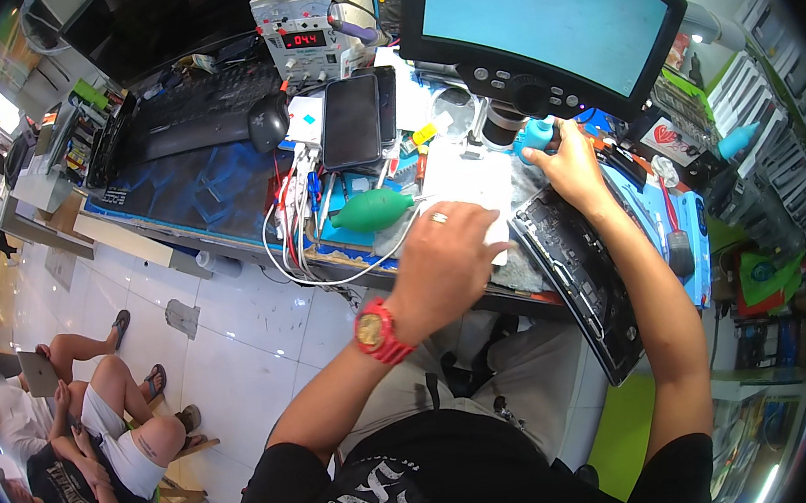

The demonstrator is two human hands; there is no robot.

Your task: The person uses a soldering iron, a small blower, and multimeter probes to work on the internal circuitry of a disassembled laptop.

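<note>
My left hand (pixel 447 252), with a ring and a red wristwatch, rests palm down on white tissue paper (pixel 469 181) at the bench's front edge, fingers closed over it. My right hand (pixel 571 165) reaches forward and grips a small light-blue bottle (pixel 535 132) just below the microscope lens (pixel 505 123). A dark opened laptop base (pixel 583 282) lies under my right forearm, slanting off the bench edge. A green rubber air blower (pixel 371 211) lies left of my left hand.
A tilted monitor (pixel 545 11) stands above the bench. Two dark phones (pixel 350 120), white cables (pixel 293 214), a keyboard (pixel 196 101), a mouse (pixel 267 120) and a power supply with red digits (pixel 307 41) sit on the blue mat (pixel 190 190). People sit at lower left (pixel 77 423).
</note>
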